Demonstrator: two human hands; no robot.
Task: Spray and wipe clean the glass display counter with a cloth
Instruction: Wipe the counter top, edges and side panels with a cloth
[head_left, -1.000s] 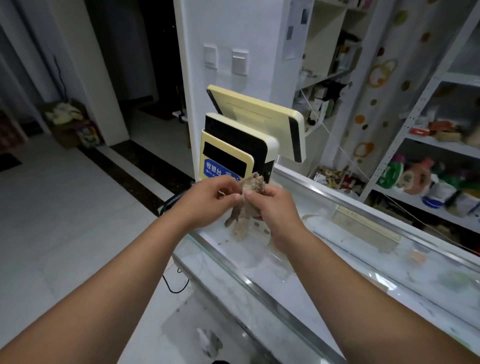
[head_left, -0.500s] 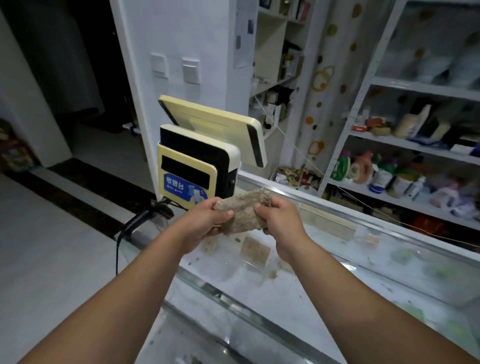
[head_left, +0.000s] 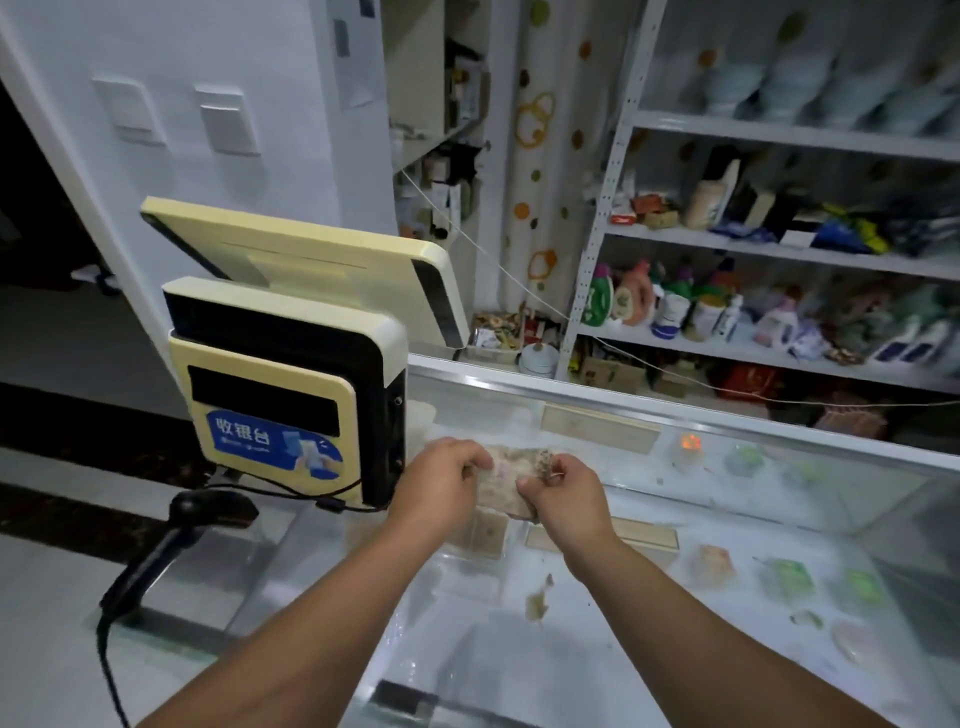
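left hand (head_left: 441, 480) pinches cloth (head_left: 506, 480) edge | right hand (head_left: 563, 493) grips other edge | cloth stretched above glass display counter (head_left: 649, 623) | cash register terminal (head_left: 283, 395) just left

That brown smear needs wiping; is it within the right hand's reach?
Probably yes: the smear lies on open counter glass just nearer than the right hand, which grips the cloth; nothing lies between.

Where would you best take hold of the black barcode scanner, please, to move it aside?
Grip the barcode scanner by its slim, slanted handle below the head, coming from the left. The cash register stands close on the right, and a cable seems to trail from the handle's lower end.
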